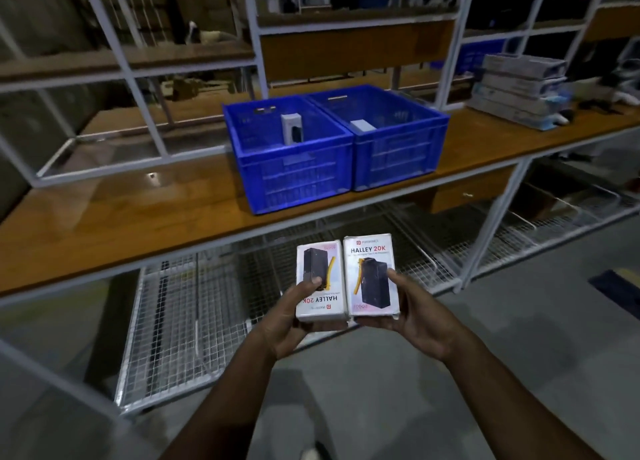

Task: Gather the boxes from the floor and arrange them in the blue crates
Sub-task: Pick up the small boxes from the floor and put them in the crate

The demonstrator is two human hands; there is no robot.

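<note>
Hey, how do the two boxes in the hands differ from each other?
The left box, in the left hand, is upside down, its "HALLEY 20K" print inverted near the bottom. The right box, in the right hand, is upright, with that print at the top. The yellow strap in the picture sits on the right of the left box and on the left of the right box. Both are white, look the same size, and are held side by side.

Dim indoor light, glare patch on the wooden shelf (152,177), soft blurred bowed edges.
</note>
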